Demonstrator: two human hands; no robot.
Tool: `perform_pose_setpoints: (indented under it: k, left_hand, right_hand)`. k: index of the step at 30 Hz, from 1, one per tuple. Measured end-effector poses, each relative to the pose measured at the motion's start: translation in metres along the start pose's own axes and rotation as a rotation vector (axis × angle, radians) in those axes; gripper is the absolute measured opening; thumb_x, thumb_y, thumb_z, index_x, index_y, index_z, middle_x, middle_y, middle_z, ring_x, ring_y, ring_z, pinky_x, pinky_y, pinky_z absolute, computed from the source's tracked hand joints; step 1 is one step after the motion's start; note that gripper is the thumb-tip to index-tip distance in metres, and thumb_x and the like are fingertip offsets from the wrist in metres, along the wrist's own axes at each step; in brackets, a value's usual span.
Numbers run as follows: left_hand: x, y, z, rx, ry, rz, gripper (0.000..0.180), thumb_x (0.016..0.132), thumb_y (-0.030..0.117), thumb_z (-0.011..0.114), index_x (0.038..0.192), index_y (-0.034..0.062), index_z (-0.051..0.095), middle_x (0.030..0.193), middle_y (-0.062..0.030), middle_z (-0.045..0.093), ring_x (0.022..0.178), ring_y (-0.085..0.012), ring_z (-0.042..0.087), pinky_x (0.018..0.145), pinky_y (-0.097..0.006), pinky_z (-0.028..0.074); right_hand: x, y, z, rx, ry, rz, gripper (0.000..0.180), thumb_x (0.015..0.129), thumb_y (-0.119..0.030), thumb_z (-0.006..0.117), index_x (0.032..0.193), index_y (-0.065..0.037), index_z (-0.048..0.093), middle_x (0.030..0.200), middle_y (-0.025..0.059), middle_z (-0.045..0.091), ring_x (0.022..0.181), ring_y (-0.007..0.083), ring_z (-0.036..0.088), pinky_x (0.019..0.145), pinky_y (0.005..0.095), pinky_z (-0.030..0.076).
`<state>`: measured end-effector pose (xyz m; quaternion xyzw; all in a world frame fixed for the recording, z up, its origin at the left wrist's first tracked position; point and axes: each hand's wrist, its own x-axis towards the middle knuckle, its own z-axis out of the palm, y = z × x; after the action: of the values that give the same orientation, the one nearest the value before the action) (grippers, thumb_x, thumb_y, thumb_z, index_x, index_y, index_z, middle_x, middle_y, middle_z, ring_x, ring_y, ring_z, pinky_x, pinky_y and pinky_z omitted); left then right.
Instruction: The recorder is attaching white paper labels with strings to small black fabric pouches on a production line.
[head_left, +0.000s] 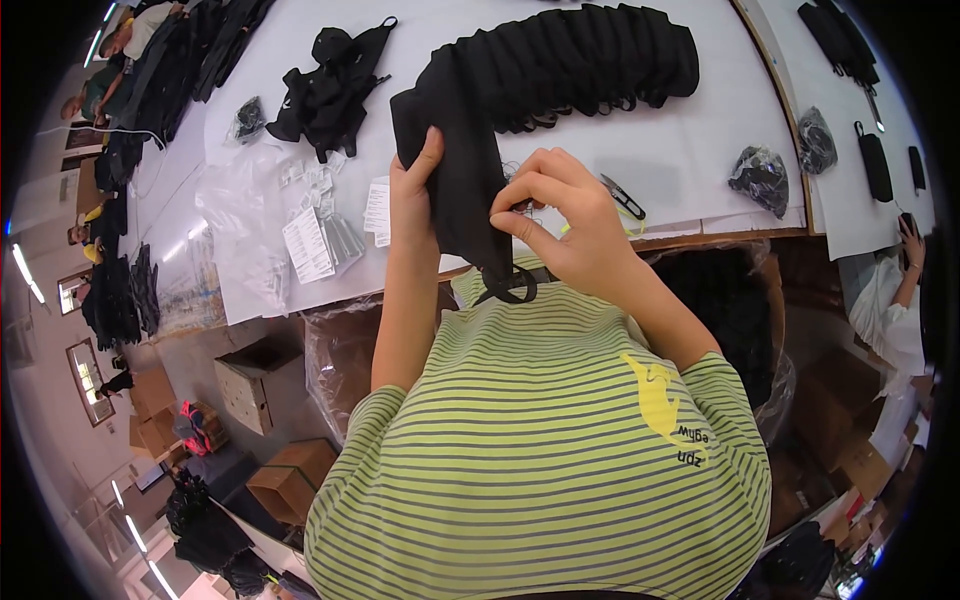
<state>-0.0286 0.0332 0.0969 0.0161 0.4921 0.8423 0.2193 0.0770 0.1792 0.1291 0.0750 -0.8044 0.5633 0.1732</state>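
Note:
A long black fabric pouch (460, 185) hangs upright in front of my chest, a thin black loop at its lower end. My left hand (413, 190) is closed round its left edge, thumb on the front face. At the pouch's right edge, the thumb and index finger of my right hand (575, 220) are pinched together; whatever lies between the fingertips is too small to make out. Behind the held pouch, several similar black pouches (590, 60) lie overlapped in a row on the white table (690, 130). Small black thread snips (625, 198) rest just right of my right hand.
Left on the table are printed paper tags (308, 246), clear plastic bags (240, 215) and a heap of black fabric pieces (335, 85). A plastic-wrapped black bundle (760, 180) sits near the right edge. Below stands an open box of black items (715, 310). Other people work at nearby tables.

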Motion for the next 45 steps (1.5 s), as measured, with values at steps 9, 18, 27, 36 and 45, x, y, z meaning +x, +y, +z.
perform_pose_setpoints:
  k: [9,18,27,36,45]
  left_hand:
    - [0.001,-0.005,-0.004,-0.035,0.062,-0.011,0.029,0.091,0.022,0.057,0.108,-0.0009,0.056,0.091,-0.0081,0.065,0.074,-0.0153,0.064,0.063,-0.026,0.054]
    - [-0.009,0.000,0.002,0.172,0.102,0.043,0.029,0.086,0.017,0.064,0.105,-0.0028,0.059,0.092,-0.0093,0.066,0.078,-0.0162,0.065,0.067,-0.027,0.053]
    - [-0.022,0.003,0.041,0.372,-0.140,0.442,0.045,0.077,0.009,0.073,0.117,0.0009,0.054,0.106,-0.0104,0.061,0.094,-0.0165,0.060,0.081,-0.027,0.048]
    - [-0.002,-0.007,0.027,0.488,0.054,0.314,0.027,0.088,0.012,0.062,0.112,0.0039,0.052,0.088,-0.0070,0.065,0.071,-0.0057,0.057,0.062,-0.018,0.043]
    - [0.015,-0.017,-0.032,-0.315,0.249,-0.269,0.024,0.092,0.015,0.053,0.110,0.0007,0.049,0.102,-0.0109,0.060,0.093,-0.0208,0.063,0.073,-0.029,0.055]
  right_hand:
    - [-0.005,0.004,-0.004,0.017,-0.163,-0.027,0.008,0.074,-0.006,0.069,0.077,-0.004,0.061,0.075,0.0033,0.052,0.076,0.0199,0.048,0.067,0.0303,0.040]
    - [0.003,0.015,-0.017,0.014,-0.024,-0.012,0.018,0.078,-0.012,0.068,0.092,-0.006,0.059,0.092,0.0045,0.056,0.086,0.0192,0.053,0.078,0.0314,0.041]
    - [0.024,0.019,-0.035,0.216,0.154,0.158,0.036,0.082,-0.015,0.068,0.115,-0.010,0.056,0.081,0.0037,0.062,0.067,0.0099,0.058,0.062,0.0220,0.046]
    - [0.043,0.049,-0.025,0.074,0.340,0.129,0.033,0.079,-0.010,0.066,0.112,-0.011,0.060,0.086,0.0030,0.061,0.070,0.0133,0.056,0.066,0.0269,0.045]
    - [-0.009,0.030,-0.013,-0.491,0.039,-0.090,0.047,0.067,-0.020,0.078,0.111,-0.017,0.064,0.111,0.0037,0.058,0.081,0.0200,0.055,0.069,0.0295,0.044]
